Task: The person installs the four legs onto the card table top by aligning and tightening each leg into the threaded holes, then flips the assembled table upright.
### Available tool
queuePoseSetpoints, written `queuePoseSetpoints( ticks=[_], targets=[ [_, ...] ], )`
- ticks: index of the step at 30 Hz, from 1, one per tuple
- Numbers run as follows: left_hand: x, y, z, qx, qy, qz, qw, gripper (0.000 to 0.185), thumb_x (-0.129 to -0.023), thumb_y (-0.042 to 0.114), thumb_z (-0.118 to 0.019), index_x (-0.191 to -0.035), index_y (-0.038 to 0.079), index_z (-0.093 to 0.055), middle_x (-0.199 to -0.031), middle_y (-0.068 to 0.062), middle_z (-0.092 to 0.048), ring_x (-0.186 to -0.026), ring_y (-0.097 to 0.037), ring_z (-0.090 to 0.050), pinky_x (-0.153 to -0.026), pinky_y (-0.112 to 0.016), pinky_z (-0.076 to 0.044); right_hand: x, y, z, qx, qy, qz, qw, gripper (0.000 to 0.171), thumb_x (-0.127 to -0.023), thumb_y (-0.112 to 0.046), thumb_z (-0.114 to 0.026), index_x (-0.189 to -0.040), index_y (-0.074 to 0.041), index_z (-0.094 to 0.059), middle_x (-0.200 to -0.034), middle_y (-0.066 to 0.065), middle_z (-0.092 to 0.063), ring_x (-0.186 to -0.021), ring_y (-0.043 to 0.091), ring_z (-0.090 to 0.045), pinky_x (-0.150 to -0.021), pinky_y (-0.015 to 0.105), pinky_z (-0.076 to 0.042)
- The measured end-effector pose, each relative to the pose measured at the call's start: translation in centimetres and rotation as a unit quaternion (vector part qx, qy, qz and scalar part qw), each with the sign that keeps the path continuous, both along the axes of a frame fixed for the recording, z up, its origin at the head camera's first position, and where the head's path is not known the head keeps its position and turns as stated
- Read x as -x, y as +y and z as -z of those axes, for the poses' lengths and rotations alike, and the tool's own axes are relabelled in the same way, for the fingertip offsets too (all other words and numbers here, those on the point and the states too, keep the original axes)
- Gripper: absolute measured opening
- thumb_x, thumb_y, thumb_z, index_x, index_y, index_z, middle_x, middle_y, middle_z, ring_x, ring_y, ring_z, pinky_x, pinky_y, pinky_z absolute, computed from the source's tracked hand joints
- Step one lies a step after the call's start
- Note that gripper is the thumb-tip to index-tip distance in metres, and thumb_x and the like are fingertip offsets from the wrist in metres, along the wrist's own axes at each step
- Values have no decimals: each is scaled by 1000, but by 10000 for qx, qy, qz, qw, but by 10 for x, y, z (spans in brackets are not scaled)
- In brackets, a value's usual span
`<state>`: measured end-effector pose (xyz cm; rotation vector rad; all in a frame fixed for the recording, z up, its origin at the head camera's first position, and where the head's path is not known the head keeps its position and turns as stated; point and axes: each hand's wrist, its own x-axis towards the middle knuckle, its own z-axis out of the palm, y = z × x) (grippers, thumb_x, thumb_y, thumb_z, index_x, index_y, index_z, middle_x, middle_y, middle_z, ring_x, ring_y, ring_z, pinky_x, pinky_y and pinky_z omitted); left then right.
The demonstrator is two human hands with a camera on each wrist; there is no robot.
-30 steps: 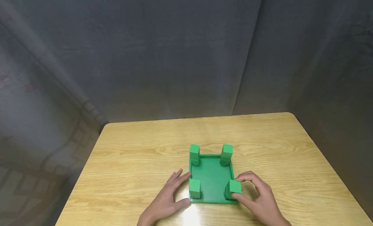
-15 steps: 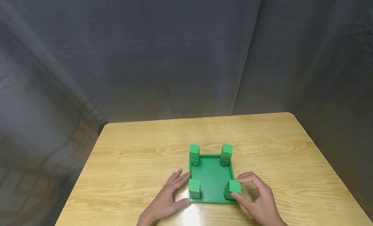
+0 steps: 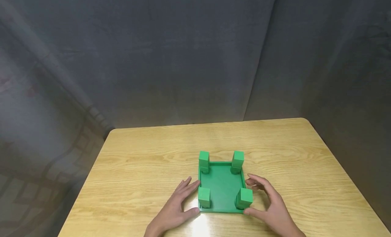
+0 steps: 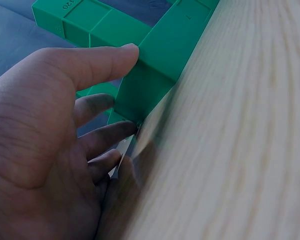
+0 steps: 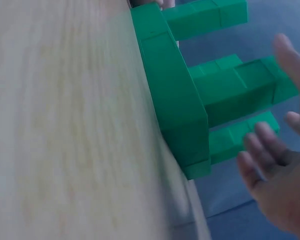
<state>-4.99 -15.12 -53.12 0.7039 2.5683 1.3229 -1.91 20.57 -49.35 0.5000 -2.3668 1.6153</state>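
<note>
A square green tray point(image 3: 222, 189) with a low rim lies on the table, and a green post made of stacked blocks stands upright at each corner. My left hand point(image 3: 175, 206) touches its left side with fingers and thumb fairly straight; in the left wrist view the thumb point(image 4: 105, 62) rests against the tray's wall point(image 4: 147, 82). Beside the near right post point(image 3: 245, 197) hovers my right hand point(image 3: 273, 208), fingers spread and holding nothing. A gap shows between that hand and the post point(image 5: 235, 95) in the right wrist view. The near left post point(image 3: 204, 197) stands close to my left fingers.
The wooden table point(image 3: 146, 152) extends around the tray on all sides. Dark grey curtains point(image 3: 171, 67) hang behind it and at both sides. Two far posts, left point(image 3: 204, 160) and right point(image 3: 237, 160), rise above the tray's back rim.
My right hand has let go of the near right post; its fingers have spread and its thumb has come down off the post. The left hand and the tray stay practically where they were.
</note>
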Motion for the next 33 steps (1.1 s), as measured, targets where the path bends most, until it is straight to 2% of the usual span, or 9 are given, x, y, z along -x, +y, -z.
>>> queuePoseSetpoints(
  ticks=[7,11,14,17,20,24,27,31,33],
  targets=[
    [-3,0,-1,-73,-238,-108,9996,79,-100,47,-80,-170,31,-48,-178,-14,-38,-165,-53,-23,-124,-85,-19,-5,9,17,-876,-1034,-360,9901,128,-74,-40,-104,-177,-23,-30,-167,15,-51,-147,-13,-40,-113,4,-34],
    [-5,-1,-1,-6,-261,-214,9994,78,-100,48,-80,-170,33,-48,-178,-18,-35,-163,-57,-24,-122,-87,-22,-6,11,20,-1319,-1600,-298,9778,130,-72,-56,-101,-177,-35,-28,-175,7,-44,-158,10,-36,-117,12,-31],
    [-6,-1,-1,17,-274,-251,9993,78,-100,47,-80,-170,33,-48,-178,-18,-36,-163,-58,-25,-121,-87,-23,-3,13,19,-1319,-2097,-312,9683,129,-73,-55,-101,-177,-39,-26,-177,5,-41,-159,32,-37,-121,24,-36],
    [-7,0,0,33,-235,-238,9994,78,-101,47,-79,-170,32,-48,-178,-19,-36,-162,-58,-26,-120,-88,-24,-1,13,19,-1284,-2475,-295,9599,129,-74,-51,-102,-177,-43,-25,-178,2,-39,-160,34,-36,-123,28,-37],
    [-7,0,0,41,-233,-185,9995,79,-101,48,-78,-171,31,-46,-179,-18,-34,-163,-57,-25,-120,-88,-24,-2,13,19,-1372,-2418,-211,9604,128,-74,-45,-103,-177,-40,-27,-176,2,-42,-160,35,-40,-124,37,-41],
    [-7,0,0,79,-234,-118,9996,86,-98,52,-81,-172,32,-43,-180,-17,-32,-164,-55,-24,-121,-87,-24,-4,10,21,-1503,-2161,13,9647,126,-74,-37,-105,-176,-36,-31,-173,5,-47,-157,40,-46,-124,61,-43],
    [-7,1,0,154,-145,-112,9997,93,-92,50,-87,-173,34,-42,-180,-16,-34,-164,-54,-25,-121,-86,-26,-5,8,23,-1454,-2122,96,9663,125,-73,-33,-106,-176,-34,-34,-171,11,-50,-155,46,-47,-121,73,-40],
    [-7,2,2,268,32,-159,9995,99,-87,40,-93,-172,34,-43,-178,-16,-36,-163,-54,-28,-122,-83,-29,-4,8,25,-1428,-2167,121,9657,125,-72,-31,-107,-175,-32,-36,-169,19,-50,-152,53,-48,-118,77,-40],
    [-7,3,2,293,51,-209,9993,99,-86,36,-93,-172,34,-44,-178,-17,-37,-163,-54,-29,-122,-83,-30,-4,7,26,-1504,-2134,195,9651,124,-72,-31,-107,-174,-33,-37,-168,17,-52,-152,50,-50,-118,74,-43]
  ],
)
